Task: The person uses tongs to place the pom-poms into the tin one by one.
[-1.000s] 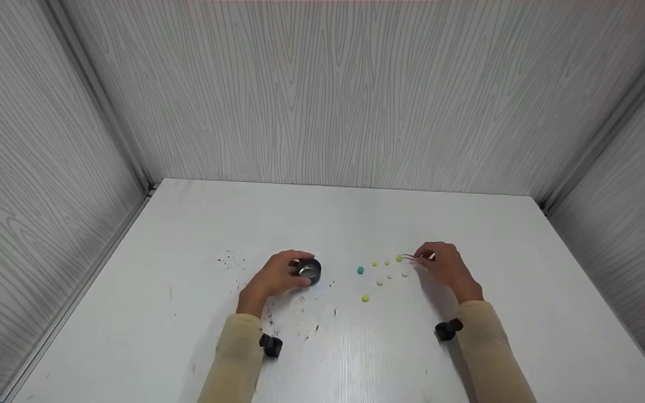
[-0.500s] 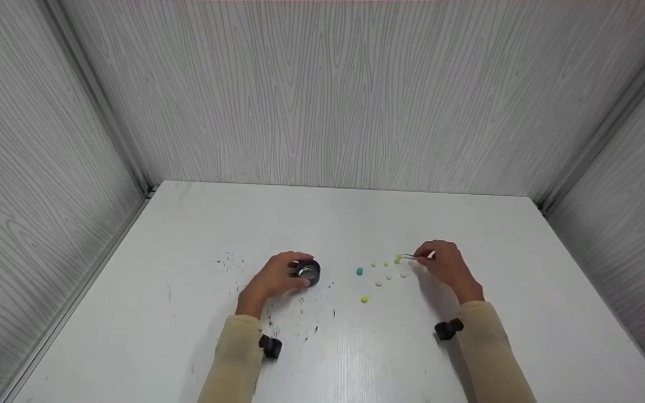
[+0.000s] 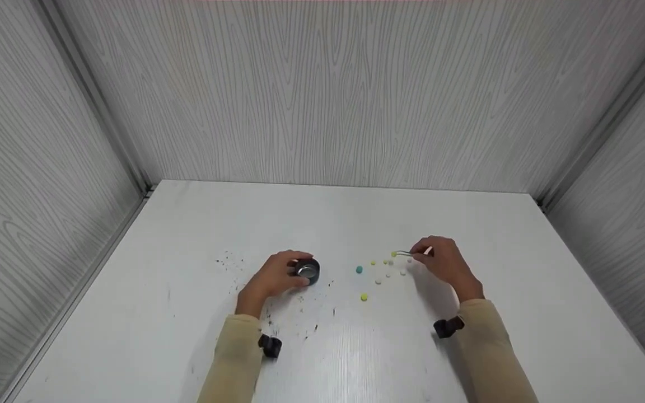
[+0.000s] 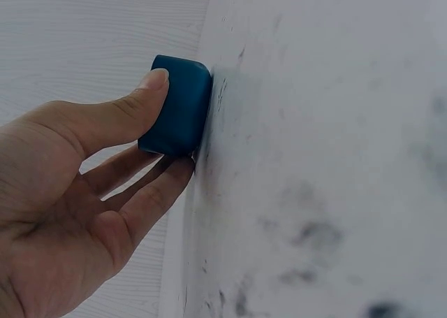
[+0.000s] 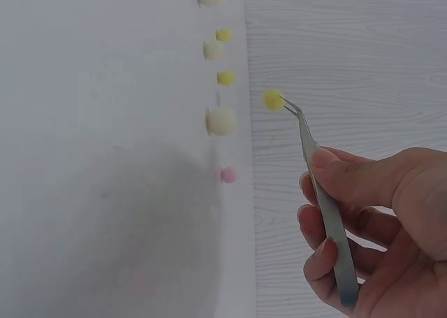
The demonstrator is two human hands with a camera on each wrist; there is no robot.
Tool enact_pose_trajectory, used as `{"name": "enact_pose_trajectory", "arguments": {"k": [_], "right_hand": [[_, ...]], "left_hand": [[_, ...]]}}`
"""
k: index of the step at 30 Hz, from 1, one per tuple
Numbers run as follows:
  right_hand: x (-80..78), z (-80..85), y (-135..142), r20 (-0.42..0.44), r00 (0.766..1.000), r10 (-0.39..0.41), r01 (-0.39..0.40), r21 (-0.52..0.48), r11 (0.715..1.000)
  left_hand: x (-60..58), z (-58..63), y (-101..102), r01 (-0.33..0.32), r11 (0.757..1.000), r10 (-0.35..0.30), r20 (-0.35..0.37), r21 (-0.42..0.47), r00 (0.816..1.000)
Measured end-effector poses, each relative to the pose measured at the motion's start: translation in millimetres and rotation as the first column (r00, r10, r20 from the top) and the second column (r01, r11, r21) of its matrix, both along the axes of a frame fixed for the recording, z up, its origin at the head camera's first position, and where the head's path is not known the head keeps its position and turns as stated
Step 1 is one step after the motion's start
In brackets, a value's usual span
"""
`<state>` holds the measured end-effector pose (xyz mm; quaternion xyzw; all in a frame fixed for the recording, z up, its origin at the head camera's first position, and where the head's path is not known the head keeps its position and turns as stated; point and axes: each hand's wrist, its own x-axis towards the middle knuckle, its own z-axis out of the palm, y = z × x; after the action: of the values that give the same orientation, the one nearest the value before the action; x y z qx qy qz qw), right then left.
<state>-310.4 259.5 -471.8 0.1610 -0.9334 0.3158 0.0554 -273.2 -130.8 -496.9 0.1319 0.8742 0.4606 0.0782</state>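
Note:
My left hand (image 3: 277,274) grips a small round tin (image 3: 307,271) on the table, thumb on the near side and fingers on the far side. In the left wrist view its outer wall looks dark blue (image 4: 180,108). My right hand (image 3: 443,260) pinches bent-tip metal tweezers (image 5: 327,206). Their tips hold a small yellow ball (image 5: 273,100), raised off the table in the right wrist view. Left of the tweezers lie a teal ball (image 3: 359,269), a larger yellow ball (image 3: 364,297), small yellow balls (image 5: 225,78), several whitish balls (image 5: 222,121) and a pink ball (image 5: 229,175).
The white table (image 3: 322,358) bears dark specks and smudges (image 3: 230,260) around the left hand. Wood-grain panels (image 3: 322,101) enclose it at the back and both sides. A small black camera (image 3: 271,346) sits on each wrist.
The tweezers have lifted the yellow ball and shifted it slightly left and away from me. A whitish ball now shows below it. The left hand and tin stay put.

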Motion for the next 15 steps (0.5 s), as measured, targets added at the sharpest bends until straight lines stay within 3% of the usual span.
{"name": "enact_pose_trajectory", "arguments": {"k": [15], "right_hand": [[3.6, 3.5, -11.0, 0.001, 0.999, 0.033, -0.033, -0.012, 0.999]], "left_hand": [[-2.2, -1.9, 0.7, -0.015, 1.000, 0.015, 0.013, -0.005, 1.000]]}}
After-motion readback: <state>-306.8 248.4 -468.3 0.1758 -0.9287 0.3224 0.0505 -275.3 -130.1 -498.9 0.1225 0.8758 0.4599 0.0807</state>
